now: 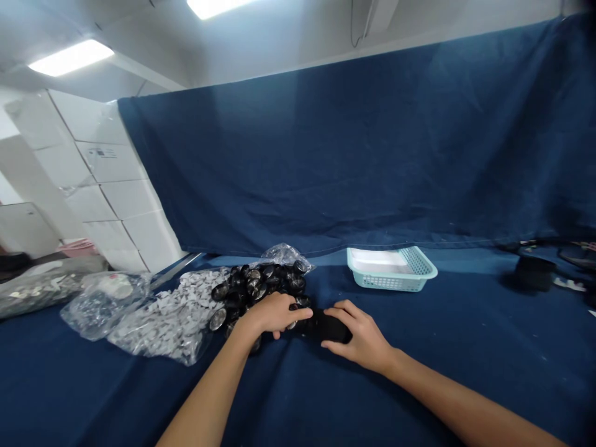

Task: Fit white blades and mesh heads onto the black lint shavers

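Observation:
A heap of round black parts with shiny, clear-looking faces lies on the blue cloth, left of centre. My left hand is at the heap's right edge, its index finger stretched toward a dark object and the other fingers curled under. Whatever those curled fingers hold is mostly hidden. My right hand is wrapped round the right side of that smooth black rounded object, thumb in front and fingers over the top. The object rests at or just above the cloth; its exact kind does not show.
Left of the heap, a clear bag of small grey-white pieces lies beside another crumpled plastic bag. A light-blue basket with something white inside stands behind my right hand. Black items sit far right. A blue curtain hangs behind.

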### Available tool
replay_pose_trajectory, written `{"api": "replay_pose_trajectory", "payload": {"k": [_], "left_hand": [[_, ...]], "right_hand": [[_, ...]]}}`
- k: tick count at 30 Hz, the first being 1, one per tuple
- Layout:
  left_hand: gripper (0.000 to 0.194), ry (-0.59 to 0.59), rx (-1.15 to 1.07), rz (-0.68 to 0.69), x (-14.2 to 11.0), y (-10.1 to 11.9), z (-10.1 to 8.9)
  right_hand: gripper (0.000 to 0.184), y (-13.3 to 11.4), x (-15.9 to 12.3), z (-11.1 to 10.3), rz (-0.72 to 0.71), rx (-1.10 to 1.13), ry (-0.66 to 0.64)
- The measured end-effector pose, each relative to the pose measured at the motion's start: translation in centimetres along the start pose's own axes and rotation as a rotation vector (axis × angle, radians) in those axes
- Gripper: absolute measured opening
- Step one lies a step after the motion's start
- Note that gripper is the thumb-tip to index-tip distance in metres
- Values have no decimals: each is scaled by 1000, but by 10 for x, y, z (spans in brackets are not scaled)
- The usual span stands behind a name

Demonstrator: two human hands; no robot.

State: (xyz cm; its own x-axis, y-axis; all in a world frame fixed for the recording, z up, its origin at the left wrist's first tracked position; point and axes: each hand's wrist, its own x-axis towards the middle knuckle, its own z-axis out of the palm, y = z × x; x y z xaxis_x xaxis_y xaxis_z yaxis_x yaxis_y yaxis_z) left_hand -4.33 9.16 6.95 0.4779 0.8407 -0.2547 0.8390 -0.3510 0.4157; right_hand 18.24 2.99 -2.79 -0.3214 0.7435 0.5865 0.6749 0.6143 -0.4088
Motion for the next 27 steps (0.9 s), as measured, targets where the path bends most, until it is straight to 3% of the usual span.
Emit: {"api": "replay_pose_trajectory", "payload": {"k": [3,8,14,18,23,27], "left_hand": [[67,22,4,43,0,-9,5],[67,236,-31,156,2,-10,8],[43,431,-244,393,13,-9,30],[39,560,-277,368,19,-3,53],[38,620,-311,394,22,3,72],[56,602,-573,393,28,-3,82]], "right_hand": [[49,1,0,2,16,50,11],[45,5,4,6,134,143,31],[44,22,10,1,221,178,17],[51,40,10,-12,191,226,-66],[55,55,8,-23,175,271,-135],[56,56,7,-22,176,262,-142]]}}
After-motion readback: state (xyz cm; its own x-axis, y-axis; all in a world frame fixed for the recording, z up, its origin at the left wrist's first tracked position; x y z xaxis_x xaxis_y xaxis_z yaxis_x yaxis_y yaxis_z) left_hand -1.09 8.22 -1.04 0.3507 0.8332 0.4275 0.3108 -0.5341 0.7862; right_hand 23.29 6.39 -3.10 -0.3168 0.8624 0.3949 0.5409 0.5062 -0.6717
